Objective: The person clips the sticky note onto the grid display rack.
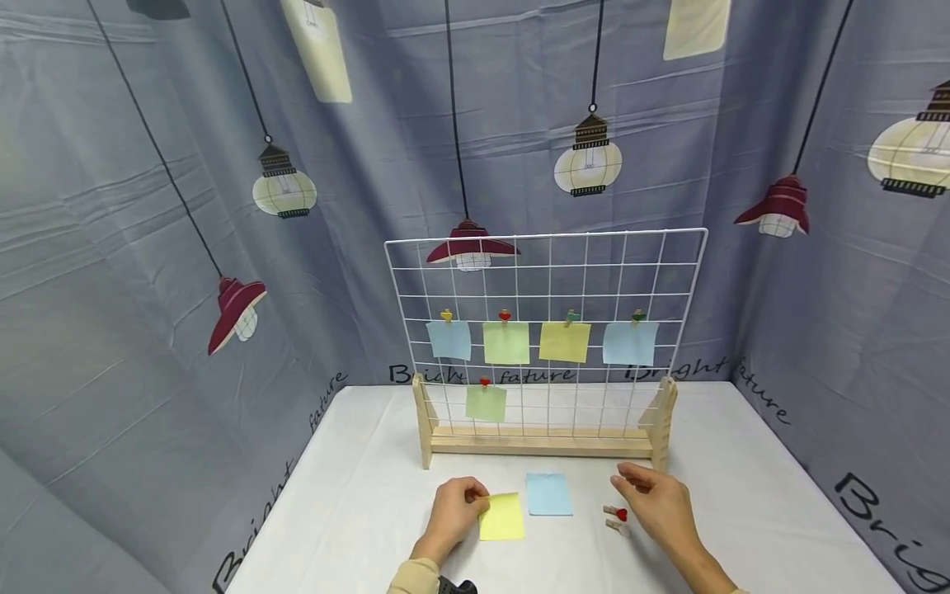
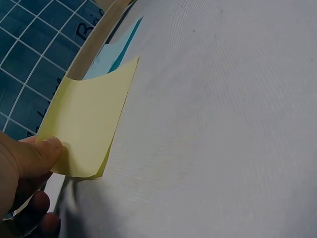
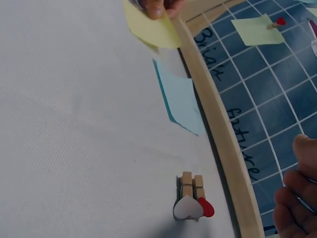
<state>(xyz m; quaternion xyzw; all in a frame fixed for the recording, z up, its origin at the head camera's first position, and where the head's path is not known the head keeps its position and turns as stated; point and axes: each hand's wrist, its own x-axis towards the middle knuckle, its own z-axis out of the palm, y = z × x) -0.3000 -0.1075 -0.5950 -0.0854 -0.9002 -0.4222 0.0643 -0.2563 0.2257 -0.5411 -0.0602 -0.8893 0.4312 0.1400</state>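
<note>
My left hand pinches the left edge of a yellow sticky note between thumb and fingers, as the left wrist view confirms. To the right of that note, a small stack of blue sticky notes lies on the table. My right hand hovers with relaxed, slightly bent fingers and nothing in them. Just left of it lie two small wooden clothespins, one with a red heart and one with a white heart. Only the fingers of my right hand appear at the edge of the right wrist view.
Behind the notes stands a white wire grid on a wooden base. Heart-topped and other small clips hold several notes on it, including a lower green note. A grey-blue curtain surrounds the white table.
</note>
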